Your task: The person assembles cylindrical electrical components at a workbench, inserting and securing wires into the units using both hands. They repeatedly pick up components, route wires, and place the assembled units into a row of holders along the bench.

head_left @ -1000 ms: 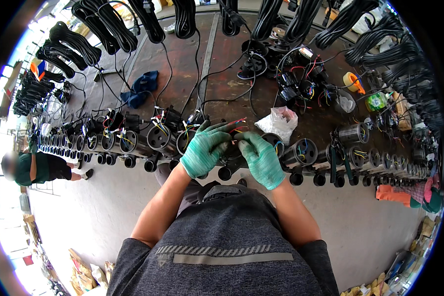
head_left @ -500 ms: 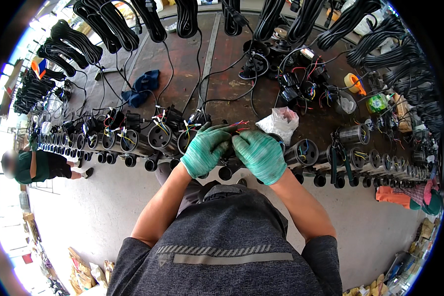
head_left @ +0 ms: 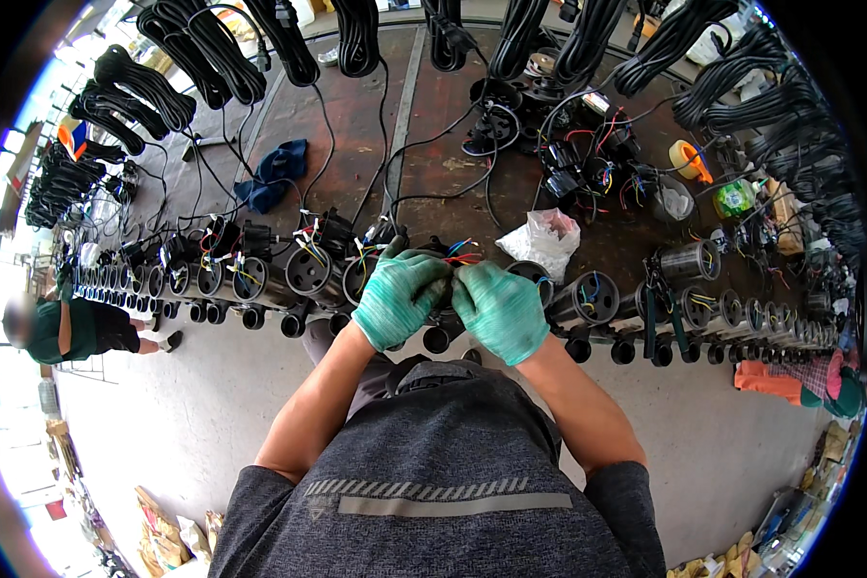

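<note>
My left hand [head_left: 401,297] and my right hand [head_left: 504,310], both in green-and-white work gloves, meet at the table's near edge. Their fingers are closed around thin coloured wires [head_left: 464,258], whose red, yellow and blue ends stick out above the fingertips. What lies right between the fingertips is hidden by the gloves. Beneath them is a black cylindrical housing, mostly covered, with a round side outlet [head_left: 436,339] showing below. A similar housing [head_left: 310,271] stands left of my left hand, and another [head_left: 592,297] right of my right hand.
A white plastic bag [head_left: 545,241] lies beyond my right hand. Wire-cutting pliers [head_left: 657,299] rest against the housings. Bundled black cables [head_left: 358,39] hang along the far edge. A dark blue cloth [head_left: 272,176] and yellow tape roll [head_left: 685,157] lie farther back. Another person [head_left: 77,326] stands at left.
My right hand has shifted slightly left and down. The wire ends between the hands now fan out more upright, with blue and yellow ones showing more plainly.
</note>
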Motion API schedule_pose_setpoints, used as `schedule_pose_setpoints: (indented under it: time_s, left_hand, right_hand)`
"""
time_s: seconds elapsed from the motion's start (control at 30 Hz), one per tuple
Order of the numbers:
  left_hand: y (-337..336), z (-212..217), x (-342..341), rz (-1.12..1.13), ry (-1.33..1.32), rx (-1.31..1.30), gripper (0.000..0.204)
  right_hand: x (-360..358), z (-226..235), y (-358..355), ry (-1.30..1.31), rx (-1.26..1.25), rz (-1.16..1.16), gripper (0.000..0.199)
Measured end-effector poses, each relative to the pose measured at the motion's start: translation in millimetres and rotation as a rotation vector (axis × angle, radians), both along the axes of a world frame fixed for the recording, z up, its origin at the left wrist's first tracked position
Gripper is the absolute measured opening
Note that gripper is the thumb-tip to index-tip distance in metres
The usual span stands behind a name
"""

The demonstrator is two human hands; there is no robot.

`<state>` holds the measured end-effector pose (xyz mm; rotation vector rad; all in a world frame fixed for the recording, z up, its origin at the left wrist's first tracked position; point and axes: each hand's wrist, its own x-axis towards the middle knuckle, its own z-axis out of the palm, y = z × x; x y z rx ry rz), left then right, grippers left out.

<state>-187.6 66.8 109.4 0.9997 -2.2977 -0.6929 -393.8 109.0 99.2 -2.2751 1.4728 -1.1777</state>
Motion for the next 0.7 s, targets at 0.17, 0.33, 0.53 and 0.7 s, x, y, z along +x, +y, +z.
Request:
schedule_pose_setpoints:
  time_s: [0.17,0.33,0.53,0.7]
  left_hand:
    - [0,-15,0,0.002,0.004,-0.085,0.024]
    - [-2,-8,0,-0.028,0.07,0.0,0.025]
    - [-1,-11,3,0.013,0.096,0.094,0.026]
    - [-3,-12,6,-0.02,0.066,0.065,0.028]
  right_hand:
    - [-12,16,-6,-1.007,1.187,0.079,0.018]
    - [-23,13,3,-0.703,0.717,0.11,0.024]
    - [-24,6,-10,0.318,-0.198,0.219,0.03]
    - [-16,-3,-6,-0.227,0.37,0.186,0.018]
